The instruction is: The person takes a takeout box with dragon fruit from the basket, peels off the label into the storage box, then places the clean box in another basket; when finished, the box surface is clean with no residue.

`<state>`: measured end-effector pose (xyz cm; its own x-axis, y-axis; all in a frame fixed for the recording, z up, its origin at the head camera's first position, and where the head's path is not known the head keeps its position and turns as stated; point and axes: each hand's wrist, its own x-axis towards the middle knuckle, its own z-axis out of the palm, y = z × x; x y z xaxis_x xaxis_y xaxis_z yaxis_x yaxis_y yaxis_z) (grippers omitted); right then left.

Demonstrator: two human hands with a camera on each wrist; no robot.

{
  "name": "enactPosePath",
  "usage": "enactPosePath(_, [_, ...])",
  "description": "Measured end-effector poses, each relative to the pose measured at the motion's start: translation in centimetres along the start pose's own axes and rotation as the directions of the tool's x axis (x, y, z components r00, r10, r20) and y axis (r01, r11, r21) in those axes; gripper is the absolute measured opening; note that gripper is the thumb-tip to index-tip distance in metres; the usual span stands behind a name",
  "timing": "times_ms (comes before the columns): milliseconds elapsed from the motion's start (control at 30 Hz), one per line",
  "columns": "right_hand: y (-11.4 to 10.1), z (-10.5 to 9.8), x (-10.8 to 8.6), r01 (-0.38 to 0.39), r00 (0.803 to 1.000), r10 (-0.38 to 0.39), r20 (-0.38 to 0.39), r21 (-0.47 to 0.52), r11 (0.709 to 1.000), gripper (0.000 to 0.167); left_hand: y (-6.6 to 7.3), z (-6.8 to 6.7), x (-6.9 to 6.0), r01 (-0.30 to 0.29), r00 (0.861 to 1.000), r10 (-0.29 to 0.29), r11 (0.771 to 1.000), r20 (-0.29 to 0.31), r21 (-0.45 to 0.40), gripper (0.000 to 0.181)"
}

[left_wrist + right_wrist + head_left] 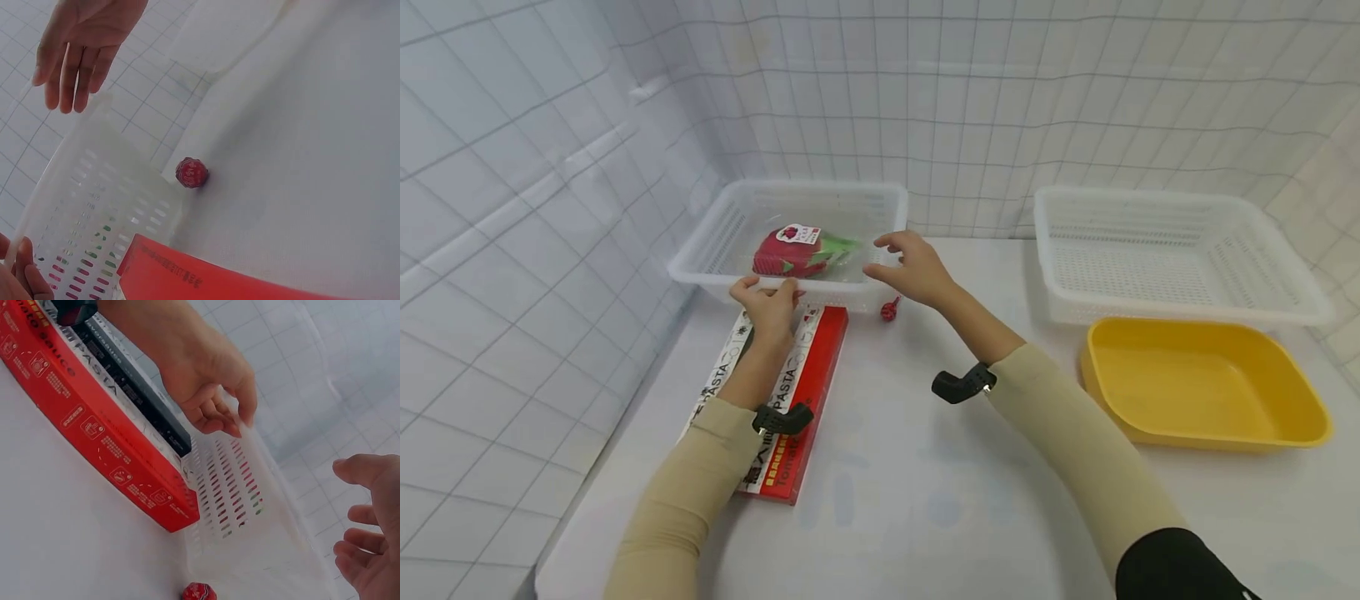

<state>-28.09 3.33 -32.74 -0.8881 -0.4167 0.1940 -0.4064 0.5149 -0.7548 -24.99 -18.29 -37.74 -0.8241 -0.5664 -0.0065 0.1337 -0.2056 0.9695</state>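
Note:
At the back left stands a white plastic basket [700,271] with slotted walls. My left hand [769,312] pinches its front rim between thumb and fingers, as the right wrist view also shows. Inside the basket lies a pink-red dragon fruit [784,255] with green tips, in clear wrapping with a label. My right hand [917,271] hovers by the basket's right end, its fingers apart and holding nothing. Just below that corner, a red-wrapped lollipop [889,310] lies on the table. Under my left forearm are a red pasta box [820,375] and a dark-and-white pasta box [137,381].
A second white basket [1150,308] stands at the back right. In front of it sits a yellow tray [1195,392]. Behind and to the left rise white grid-patterned walls [970,108]. The white table [910,467] stretches toward me.

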Motion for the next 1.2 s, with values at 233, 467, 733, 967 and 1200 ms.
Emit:
enactPosePath(233, [-1.0,1.6,1.7,-0.123,0.992,0.123,0.014,0.150,0.981,0.057,0.0,0.1,-0.4,0.004,1.000,-0.004,1.000,0.007,0.021,0.050])
enactPosePath(467, [-1.6,2.5,3.4,-0.297,0.954,0.298,0.038,0.259,0.919,0.067,-0.1,0.0,-0.4,0.006,1.000,-0.006,1.000,0.004,-0.018,0.050])
enactPosePath(733, [-2.3,3.2,4.8,-0.370,0.929,0.361,0.081,0.212,0.904,0.072,-0.3,-0.1,-0.8,0.015,1.000,-0.015,1.000,-0.011,0.012,0.049])
enactPosePath(967, [-2.5,4.6,5.7,-0.447,0.892,0.441,0.096,0.336,0.829,0.067,-0.3,-0.2,-0.9,0.011,1.000,-0.011,1.000,-0.007,0.017,0.050])
enactPosePath(1200, [-2.7,4.9,6.3,-0.589,0.800,0.573,0.176,0.411,0.696,0.079,-0.4,-0.1,-0.8,0.010,1.000,-0.010,1.000,-0.005,-0.011,0.050])
